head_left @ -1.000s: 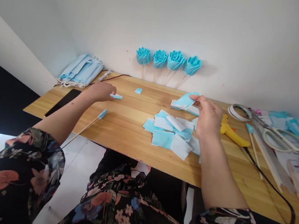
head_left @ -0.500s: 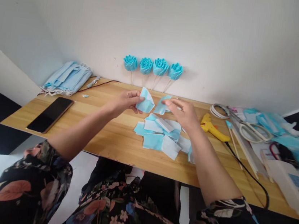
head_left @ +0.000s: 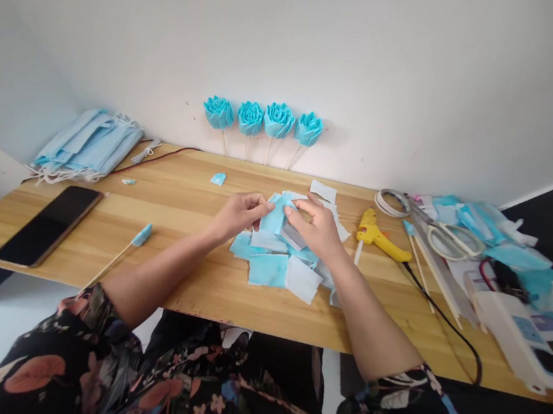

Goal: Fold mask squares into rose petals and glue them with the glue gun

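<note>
My left hand (head_left: 244, 216) pinches the left edge of a light-blue fabric piece (head_left: 273, 216) between thumb and fingers. At its right edge, my right hand (head_left: 315, 224) grips the same piece with thumb and forefinger. Under both hands lies a loose pile of blue and white fabric pieces (head_left: 269, 270), some overlapping. A thin stick with a blue wrapped tip (head_left: 141, 235) rests on the table beside my left forearm. Near my right hand lies a yellow glue gun (head_left: 378, 236) with its nozzle toward the left.
Several blue fabric roses (head_left: 279, 121) on sticks lean against the wall. Face masks (head_left: 90, 144) and a phone (head_left: 47, 226) lie on the left of the wooden table (head_left: 171, 201). Tape (head_left: 392, 203), scissors (head_left: 453, 242), a power strip (head_left: 518, 331) and mask scraps (head_left: 517, 257) crowd the right.
My hands have come together over the pile, now both on one fabric piece. A small blue piece lies toward the back, and the blue-tipped stick now shows at left. The view has shifted.
</note>
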Tool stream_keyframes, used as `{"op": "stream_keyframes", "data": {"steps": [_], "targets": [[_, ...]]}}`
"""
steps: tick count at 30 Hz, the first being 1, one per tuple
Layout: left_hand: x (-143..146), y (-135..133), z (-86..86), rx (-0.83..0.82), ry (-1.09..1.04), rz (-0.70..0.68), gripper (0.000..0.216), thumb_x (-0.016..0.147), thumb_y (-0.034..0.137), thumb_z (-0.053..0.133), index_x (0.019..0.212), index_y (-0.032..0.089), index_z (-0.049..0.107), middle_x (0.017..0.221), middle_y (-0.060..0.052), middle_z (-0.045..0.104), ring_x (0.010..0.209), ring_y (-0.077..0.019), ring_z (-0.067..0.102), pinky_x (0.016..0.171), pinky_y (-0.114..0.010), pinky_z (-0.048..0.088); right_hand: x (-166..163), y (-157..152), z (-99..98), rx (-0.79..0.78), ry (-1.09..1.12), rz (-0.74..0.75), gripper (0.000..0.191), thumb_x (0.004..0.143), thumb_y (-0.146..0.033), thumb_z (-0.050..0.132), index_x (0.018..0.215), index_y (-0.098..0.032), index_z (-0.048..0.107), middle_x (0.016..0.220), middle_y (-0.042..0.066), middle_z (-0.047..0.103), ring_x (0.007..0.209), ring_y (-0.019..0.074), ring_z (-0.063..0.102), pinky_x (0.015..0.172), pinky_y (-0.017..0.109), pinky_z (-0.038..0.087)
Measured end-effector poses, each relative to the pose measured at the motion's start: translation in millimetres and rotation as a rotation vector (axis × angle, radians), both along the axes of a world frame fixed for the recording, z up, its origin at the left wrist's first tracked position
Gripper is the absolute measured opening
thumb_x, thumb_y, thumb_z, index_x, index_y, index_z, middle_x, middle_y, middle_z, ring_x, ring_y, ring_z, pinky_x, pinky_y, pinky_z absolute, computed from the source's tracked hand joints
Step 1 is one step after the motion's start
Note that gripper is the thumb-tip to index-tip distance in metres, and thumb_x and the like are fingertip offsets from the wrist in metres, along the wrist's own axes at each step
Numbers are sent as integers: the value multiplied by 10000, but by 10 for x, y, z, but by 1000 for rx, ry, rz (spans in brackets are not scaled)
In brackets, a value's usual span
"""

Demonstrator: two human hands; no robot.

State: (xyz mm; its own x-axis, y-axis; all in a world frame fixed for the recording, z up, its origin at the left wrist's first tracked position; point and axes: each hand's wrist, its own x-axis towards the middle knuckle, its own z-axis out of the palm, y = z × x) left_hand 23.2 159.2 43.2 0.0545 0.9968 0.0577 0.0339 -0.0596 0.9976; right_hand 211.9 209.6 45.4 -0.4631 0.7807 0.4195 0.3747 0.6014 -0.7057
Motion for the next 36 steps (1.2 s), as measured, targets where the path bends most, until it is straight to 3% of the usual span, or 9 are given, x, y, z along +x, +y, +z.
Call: {"op": "stream_keyframes", "data": {"steps": [3,7,13,19,22,25,29,32,36], "targets": [[-27,-22,-35,0,-11,9,465,761,533,750,581,163,533,469,21,519,433,-66,445,451,-200,330,41,-46,15,-59,52,13,202,873,-376,598,727,-256,668,794,-23,725,829,210,664,1119,463,355],[-33,-50,-10,-15,-61,27,484,763,555,740,588,164,514,483,27,500,447,-67,452,473,-202,360,75,-81,48,-178,106,-7,184,876,-370,613,776,-238,693,822,-14,733,850,199,665,995,410,440],[8,-89,36,-65,-81,-49,466,798,598,673,708,162,534,549,32,524,467,-75,503,472,-204,385,48,-100,31,-214,125,-28,194,867,-363,616,764,-214,685,826,-13,732,798,174,654,871,360,470],[35,-77,-11,-120,-42,-42,271,732,368,757,770,144,608,608,38,541,498,-66,508,476,-196,406,59,-105,7,-211,134,-35,231,881,-392,618,743,-225,696,745,-23,698,756,175,644,807,347,486],[46,-87,4,-125,-84,-13,188,750,298,719,810,137,644,647,25,572,514,-65,506,488,-197,429,80,-96,15,-216,169,-41,348,934,-466,540,757,-233,729,734,-2,699,828,204,670,901,389,487],[51,-102,19,-115,-82,0,175,763,282,703,850,136,663,678,17,586,530,-65,507,489,-191,434,83,-105,39,-155,121,-25,394,953,-507,498,781,-245,737,769,-1,721,847,210,685,1078,479,398],[54,-109,-15,-65,-17,4,179,775,310,704,798,143,645,645,20,550,539,-71,506,499,-191,447,50,-145,49,103,-10,-17,267,910,-468,595,798,-250,701,855,-4,756,844,209,697,1188,547,247],[63,-108,-43,-30,36,-9,188,775,323,698,763,152,620,626,29,518,540,-75,493,499,-193,456,20,-165,26,265,-76,-38,193,899,-400,626,787,-251,675,821,-6,748,832,207,697,1189,551,249],[69,-108,-39,-37,40,-43,188,783,324,677,762,153,600,627,29,524,539,-79,499,495,-199,460,13,-161,5,304,-108,-61,222,920,-329,585,721,-242,634,721,-17,697,735,179,665,1173,545,288]]}}
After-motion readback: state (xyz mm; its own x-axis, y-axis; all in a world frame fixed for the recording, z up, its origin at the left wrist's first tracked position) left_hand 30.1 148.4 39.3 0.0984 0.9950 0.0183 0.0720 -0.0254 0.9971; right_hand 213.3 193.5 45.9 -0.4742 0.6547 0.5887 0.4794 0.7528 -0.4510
